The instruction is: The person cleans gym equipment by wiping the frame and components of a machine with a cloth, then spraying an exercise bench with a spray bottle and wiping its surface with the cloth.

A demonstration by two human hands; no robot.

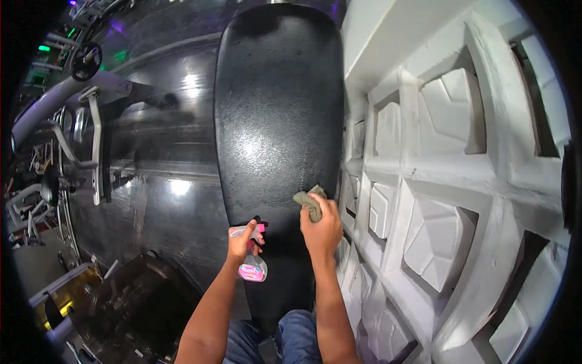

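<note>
A long black padded bench (pixel 273 103) stretches away in front of me, its surface shiny as if damp in the middle. My left hand (pixel 244 239) is closed around the neck of a clear spray bottle (pixel 253 268) with a pink label and a pink and white trigger head. In my right hand (pixel 321 229) is a bunched olive-green cloth (pixel 310 205), held by the fingers at the right side of the bench. The cloth appears to touch the pad. The palm side of the right hand is hidden.
A white wall (pixel 442 170) with deep square recesses and faceted blocks runs close along the bench's right side. Grey gym machine frames (pixel 94 145) stand on the dark, glossy floor (pixel 157 151) at left. Jeans-covered legs (pixel 297 333) show at the bottom.
</note>
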